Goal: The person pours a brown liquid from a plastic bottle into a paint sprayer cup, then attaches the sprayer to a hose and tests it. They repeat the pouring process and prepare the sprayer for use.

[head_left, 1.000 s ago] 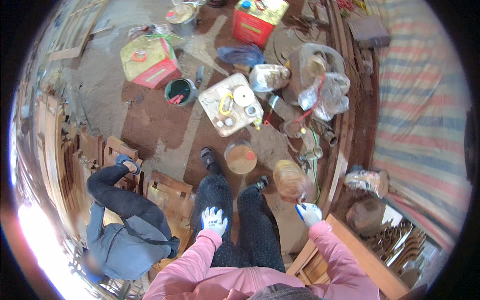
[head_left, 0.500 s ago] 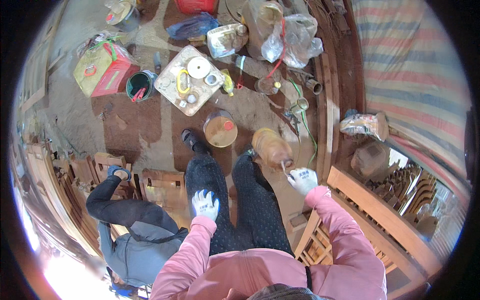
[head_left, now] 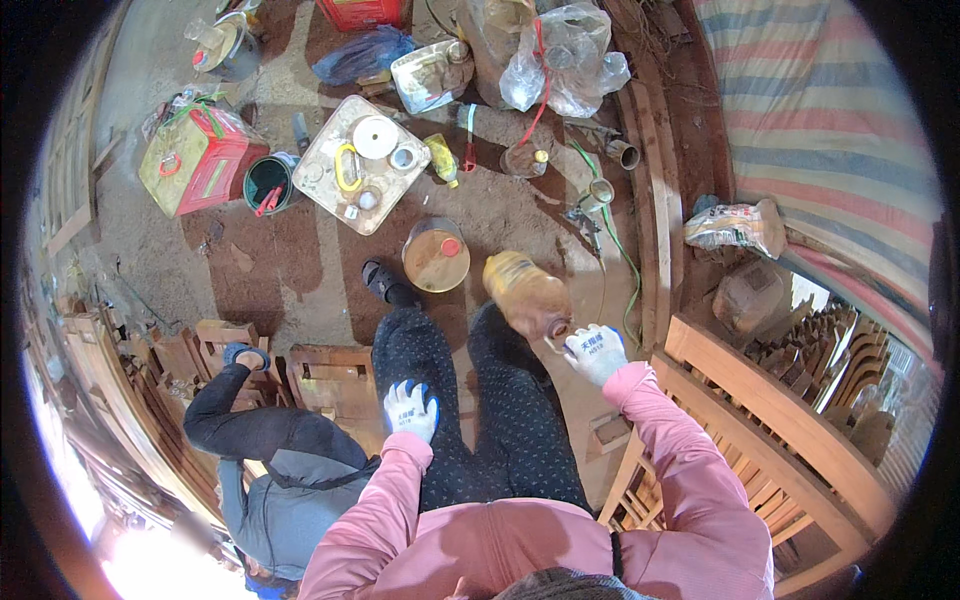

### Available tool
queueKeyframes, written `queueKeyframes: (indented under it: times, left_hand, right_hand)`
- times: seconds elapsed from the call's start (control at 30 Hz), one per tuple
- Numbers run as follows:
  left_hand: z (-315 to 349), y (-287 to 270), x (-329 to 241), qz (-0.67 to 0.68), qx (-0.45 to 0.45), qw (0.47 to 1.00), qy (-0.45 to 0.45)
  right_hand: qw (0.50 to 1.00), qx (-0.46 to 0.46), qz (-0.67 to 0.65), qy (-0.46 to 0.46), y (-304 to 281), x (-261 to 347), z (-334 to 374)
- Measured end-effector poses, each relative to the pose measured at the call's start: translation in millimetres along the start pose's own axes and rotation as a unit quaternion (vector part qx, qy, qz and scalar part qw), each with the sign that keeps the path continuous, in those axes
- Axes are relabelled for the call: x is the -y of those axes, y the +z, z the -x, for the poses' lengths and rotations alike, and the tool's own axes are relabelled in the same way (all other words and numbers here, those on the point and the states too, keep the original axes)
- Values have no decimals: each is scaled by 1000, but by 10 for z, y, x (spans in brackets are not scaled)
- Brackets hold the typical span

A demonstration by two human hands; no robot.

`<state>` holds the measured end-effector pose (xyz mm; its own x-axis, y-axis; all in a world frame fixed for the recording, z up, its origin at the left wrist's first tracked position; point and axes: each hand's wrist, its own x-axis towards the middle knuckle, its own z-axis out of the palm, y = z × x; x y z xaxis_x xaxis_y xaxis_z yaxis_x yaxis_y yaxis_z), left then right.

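My left hand (head_left: 409, 409), in a white and blue work glove, rests on my thigh with its fingers apart. It holds nothing. My right hand (head_left: 596, 354), gloved the same way, is closed on the loop handle at the neck of a large amber plastic jug (head_left: 526, 292). The jug is tilted, its neck toward my hand and its base pointing away, beside my right knee; whether it touches the floor I cannot tell. Left of the jug, a round metal can (head_left: 436, 257) with a red cap stands in front of my feet.
A white square container (head_left: 330, 198) carries a roll and a yellow handle. Around it stand a red and yellow tin (head_left: 203, 160), a dark bucket (head_left: 268, 184) and a yellow bottle (head_left: 442, 160). Wooden chair frames (head_left: 770, 430) rise at my right. Another person (head_left: 300, 490) sits at my left.
The jug and my right hand have shifted a little to the left. My left hand stays on my thigh. The floor objects appear slightly further left as the view turns.
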<state>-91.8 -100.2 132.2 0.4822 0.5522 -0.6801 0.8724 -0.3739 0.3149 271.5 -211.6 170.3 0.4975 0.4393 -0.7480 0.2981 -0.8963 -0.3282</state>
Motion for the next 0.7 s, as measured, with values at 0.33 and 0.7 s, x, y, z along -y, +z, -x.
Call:
queueKeyframes:
  times: [0.33, 0.7]
  left_hand:
    - [5, -7, -41, 9, 2, 1000, 1]
    - [-30, -40, -1, 3, -4, 1000, 27]
  right_hand:
    - [918, 135, -349, 135, 67, -16, 31]
    - [906, 33, -400, 131, 92, -107, -126]
